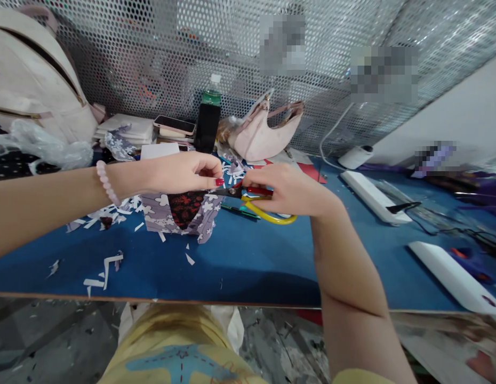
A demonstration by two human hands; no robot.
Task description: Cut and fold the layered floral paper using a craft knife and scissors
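Note:
My right hand (286, 189) grips a pair of scissors (274, 216) with yellow-and-red handles, its fingers in the loops. The dark blades point left and lie across the top of a lilac cloth piece (156, 213) with white flowers. On that cloth sits a black-and-red patterned patch (186, 209). Just above the blades, my left hand (184, 173) is closed, thumb and finger pinched near the scissors' pivot. What the pinch holds is too small to make out. A green pen (240, 212) lies beneath the scissors.
White and lilac scraps (100, 218) litter the blue table (264, 266). Behind stand a bottle (208, 120), a phone (174, 124) on a stack, and a pale pink bag (264, 130). A backpack (36, 69) is at left, white power strips (372, 194) at right.

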